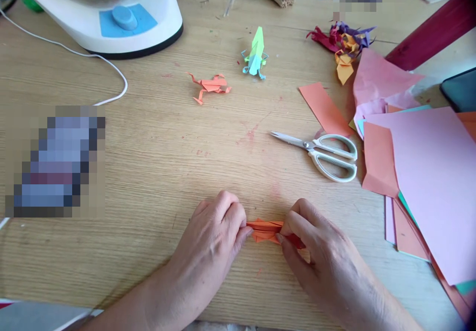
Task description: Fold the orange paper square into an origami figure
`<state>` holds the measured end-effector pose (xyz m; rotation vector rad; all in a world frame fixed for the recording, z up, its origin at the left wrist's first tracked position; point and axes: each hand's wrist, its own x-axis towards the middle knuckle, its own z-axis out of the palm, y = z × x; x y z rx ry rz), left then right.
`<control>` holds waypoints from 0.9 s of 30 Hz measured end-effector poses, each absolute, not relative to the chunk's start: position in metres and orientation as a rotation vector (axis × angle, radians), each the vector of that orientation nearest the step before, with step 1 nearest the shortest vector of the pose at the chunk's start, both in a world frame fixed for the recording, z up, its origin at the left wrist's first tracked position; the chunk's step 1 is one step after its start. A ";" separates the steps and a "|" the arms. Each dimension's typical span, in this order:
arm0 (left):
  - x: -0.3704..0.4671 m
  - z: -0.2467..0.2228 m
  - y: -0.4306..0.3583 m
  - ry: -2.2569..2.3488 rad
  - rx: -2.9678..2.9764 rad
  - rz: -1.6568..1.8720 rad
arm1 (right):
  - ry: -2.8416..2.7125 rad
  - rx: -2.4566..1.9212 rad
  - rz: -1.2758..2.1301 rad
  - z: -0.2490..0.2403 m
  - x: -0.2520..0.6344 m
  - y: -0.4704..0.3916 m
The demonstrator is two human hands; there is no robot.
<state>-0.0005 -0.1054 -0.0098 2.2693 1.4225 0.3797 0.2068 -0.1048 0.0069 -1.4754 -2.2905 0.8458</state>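
Observation:
An orange folded paper piece (pixel 266 230) lies low over the table between my hands, its layers narrow and pointed. My left hand (pixel 219 237) pinches its left end between thumb and fingers. On the right end, my right hand (pixel 316 247) has closed thumb and fingertips, covering part of the paper. Beyond them sit an orange origami frog (pixel 212 84) and a green and blue origami figure (pixel 255 56). Scissors with pale handles (pixel 316 152) rest a little open on the tabletop, beyond my right hand.
Coloured paper sheets (pixel 435 182) are stacked at the right, near an orange paper strip (pixel 325 108). Several folded figures (pixel 344 46) cluster at the upper right beside a dark red cylinder (pixel 431 28). A white fan base (pixel 159 19) and a white cable (pixel 121 76) occupy the left.

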 end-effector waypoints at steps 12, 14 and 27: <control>0.000 -0.005 -0.102 1.428 2.231 0.371 | -2.530 -1.106 0.404 0.005 0.212 -0.120; 0.000 -0.004 -0.102 1.426 2.223 0.368 | -2.602 -0.944 0.248 0.004 0.215 -0.122; 0.000 -0.002 -0.101 1.429 2.193 0.385 | -2.746 -0.901 -0.064 0.002 0.215 -0.131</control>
